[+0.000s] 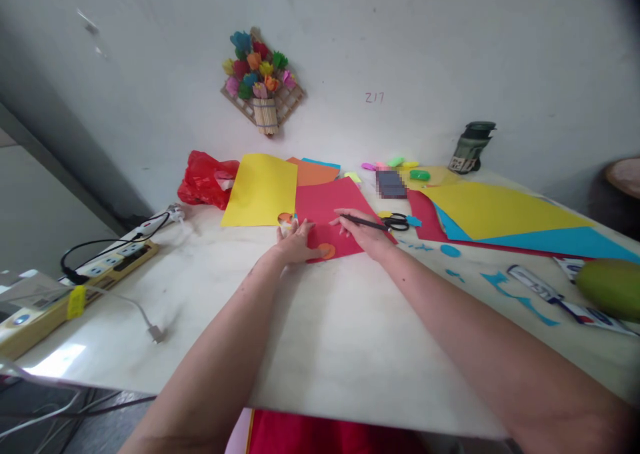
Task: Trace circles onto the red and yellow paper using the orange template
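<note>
A red sheet of paper (pixel 330 204) lies on the white table. My left hand (pixel 296 243) rests at its left lower edge, fingers spread, with the thumb by an orange paper circle (pixel 327 251). A black pen (pixel 367 223) is held in my right hand (pixel 364 233) over the right part of the red sheet. Black-handled scissors (pixel 397 222) lie just right of that hand, beside a small blue paper piece (pixel 414 221). Left of the red sheet is a yellow sheet (pixel 263 191); small round cut pieces (pixel 286 219) sit at its lower right corner.
A red plastic bag (pixel 205 179) and a power strip (pixel 105 264) are on the left. Behind are a phone (pixel 391 183) and a bottle (pixel 473 149). Yellow and blue sheets (pixel 500 211), a blue circle (pixel 450 250), a glue tube (pixel 535 284) and a green fruit (pixel 610 287) lie right.
</note>
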The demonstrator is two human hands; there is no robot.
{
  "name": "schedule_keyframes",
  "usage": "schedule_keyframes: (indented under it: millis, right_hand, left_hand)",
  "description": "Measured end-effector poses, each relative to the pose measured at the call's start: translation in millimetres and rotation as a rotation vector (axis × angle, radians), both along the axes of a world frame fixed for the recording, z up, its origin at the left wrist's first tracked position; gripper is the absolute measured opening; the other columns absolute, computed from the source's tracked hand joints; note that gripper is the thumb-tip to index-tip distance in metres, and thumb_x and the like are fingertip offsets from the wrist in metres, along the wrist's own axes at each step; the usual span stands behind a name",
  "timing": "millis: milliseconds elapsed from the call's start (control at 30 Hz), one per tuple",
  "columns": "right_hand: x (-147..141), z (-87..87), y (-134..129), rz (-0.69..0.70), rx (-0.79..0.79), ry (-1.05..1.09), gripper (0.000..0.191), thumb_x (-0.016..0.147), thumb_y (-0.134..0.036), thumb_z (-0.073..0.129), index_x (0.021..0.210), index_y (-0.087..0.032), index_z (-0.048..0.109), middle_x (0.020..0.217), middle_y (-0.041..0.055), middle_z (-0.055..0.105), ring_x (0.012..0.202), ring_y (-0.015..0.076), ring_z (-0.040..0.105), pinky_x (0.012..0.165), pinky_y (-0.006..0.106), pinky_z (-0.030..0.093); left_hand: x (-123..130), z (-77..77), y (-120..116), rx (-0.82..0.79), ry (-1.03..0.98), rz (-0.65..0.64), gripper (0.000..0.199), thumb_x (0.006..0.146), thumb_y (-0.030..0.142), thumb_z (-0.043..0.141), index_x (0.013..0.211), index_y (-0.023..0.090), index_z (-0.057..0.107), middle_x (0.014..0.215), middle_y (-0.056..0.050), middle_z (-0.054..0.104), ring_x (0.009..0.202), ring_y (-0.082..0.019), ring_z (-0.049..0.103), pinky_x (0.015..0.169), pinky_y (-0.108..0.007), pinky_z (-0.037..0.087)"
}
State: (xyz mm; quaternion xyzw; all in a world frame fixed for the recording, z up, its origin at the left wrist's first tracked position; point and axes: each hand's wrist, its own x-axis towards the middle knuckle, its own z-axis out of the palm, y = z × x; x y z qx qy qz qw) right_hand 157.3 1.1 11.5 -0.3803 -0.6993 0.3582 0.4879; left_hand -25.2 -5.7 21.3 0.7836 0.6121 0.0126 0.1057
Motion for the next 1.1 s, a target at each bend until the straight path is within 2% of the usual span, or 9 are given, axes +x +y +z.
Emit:
schedule_keyframes:
  millis: [67,133,267,500,667,833,1100]
  right_hand:
    - [-5.1,2.6,-1.5,-0.044,-0.006,-0.012,0.034,0.077,-0.039,0.037,0.099,-0.017,0.052,0.079,0.0047,0.062,0.061,0.0098,0.052,0.058,0.023,0.043]
    - [-9.7,3.5,-2.7,-0.079,-0.019,-0.05,0.033,0.074,-0.043,0.041,0.085,-0.018,0.058,0.072,0.0039,0.062,0.064,0.0114,0.054,0.061,0.024,0.043]
    - [-13.8,0.6,-2.8,-0.091,-0.051,-0.098,0.031,0.071,-0.044,0.044,0.068,-0.017,0.06,0.069,0.0044,0.062,0.07,0.0142,0.057,0.067,0.026,0.043]
    - [-15.9,-2.9,-4.1,-0.038,-0.023,-0.148,0.014,0.07,-0.029,0.049,0.077,-0.018,0.054,0.07,0.002,0.062,0.067,0.0114,0.057,0.066,0.026,0.044]
    - [-16.4,-5.9,-0.5,-0.056,0.017,-0.212,0.024,0.07,-0.04,0.049,0.072,-0.018,0.058,0.071,0.0035,0.062,0.069,0.0132,0.057,0.065,0.025,0.043]
    - [-16.1,-8.8,3.9,-0.139,0.04,-0.353,0.034,0.067,-0.049,0.048,0.069,-0.018,0.06,0.068,0.0035,0.062,0.063,0.0137,0.055,0.057,0.024,0.041]
    - [-18.2,-8.7,5.8,-0.151,0.01,-0.39,0.035,0.069,-0.05,0.046,0.069,-0.018,0.06,0.071,0.0039,0.062,0.066,0.014,0.055,0.059,0.024,0.041]
  left_hand:
    - [0.7,1.9,-0.6,-0.019,0.029,0.011,0.087,0.06,0.07,0.037,0.13,0.029,0.006,0.138,0.0,0.001,0.122,-0.028,-0.01,0.092,-0.054,-0.003]
    - [0.7,2.5,0.0,-0.034,0.066,0.023,0.089,0.06,0.07,0.036,0.131,0.028,0.003,0.138,0.0,-0.002,0.121,-0.029,-0.012,0.091,-0.056,-0.003]
    - [-1.0,0.4,3.7,-0.041,0.119,0.054,0.088,0.062,0.071,0.034,0.131,0.028,0.003,0.137,0.0,-0.004,0.12,-0.03,-0.016,0.09,-0.058,-0.003]
    - [-5.2,-5.1,7.3,-0.044,0.129,0.084,0.088,0.061,0.071,0.034,0.131,0.029,0.002,0.136,0.0,-0.009,0.119,-0.03,-0.017,0.088,-0.06,-0.003]
    - [-7.1,-7.7,9.2,-0.051,0.135,0.12,0.089,0.06,0.072,0.035,0.131,0.03,0.003,0.136,-0.001,-0.012,0.118,-0.032,-0.019,0.087,-0.062,-0.003]
    - [-8.9,-10.3,11.9,-0.04,0.133,0.124,0.09,0.058,0.073,0.036,0.131,0.031,0.004,0.136,-0.001,-0.012,0.116,-0.033,-0.021,0.085,-0.063,-0.005]
    - [-9.3,-10.5,11.7,-0.051,0.145,0.123,0.091,0.058,0.072,0.036,0.131,0.03,0.002,0.136,-0.001,-0.012,0.117,-0.032,-0.02,0.085,-0.063,-0.005]
